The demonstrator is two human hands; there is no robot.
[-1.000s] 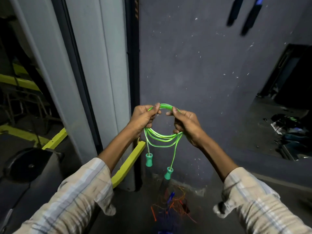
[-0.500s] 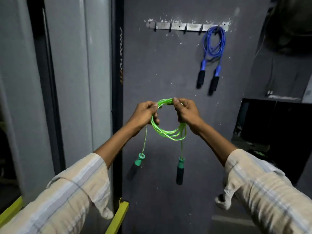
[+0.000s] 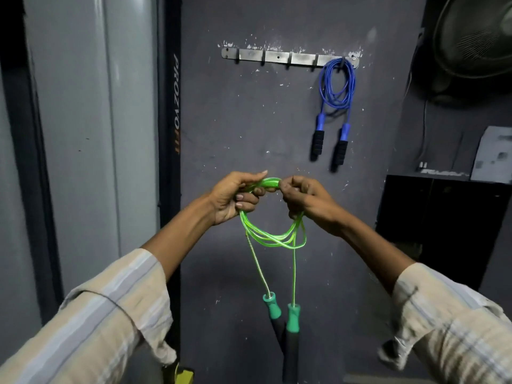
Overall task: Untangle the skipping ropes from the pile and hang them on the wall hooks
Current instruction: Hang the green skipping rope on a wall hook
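Coiled green skipping rope (image 3: 273, 234) held up at chest height before a dark grey wall (image 3: 249, 128), top of the coil pinched between left hand (image 3: 235, 196) and right hand (image 3: 307, 202), fingers of both curled round the strands. Two loose ends hanging straight down below the coil, ending in green-capped handles (image 3: 282, 314) with black grips, side by side and touching; lower ends of the grips lost at the bottom edge. Above and to the right, blue skipping rope (image 3: 336, 87) looped over the rightmost hook of a metal hook rail (image 3: 277, 58), black-gripped handles dangling against the wall. Vertical lettering "PROZYOFIT" on a black post (image 3: 169, 106) left of the wall, last letters in orange. At upper right, fan (image 3: 476, 34) cut off by the frame edge. Pale sheet (image 3: 493, 153) at far right, markings too blurred to read. Striped sleeves (image 3: 110, 322) in the foreground.
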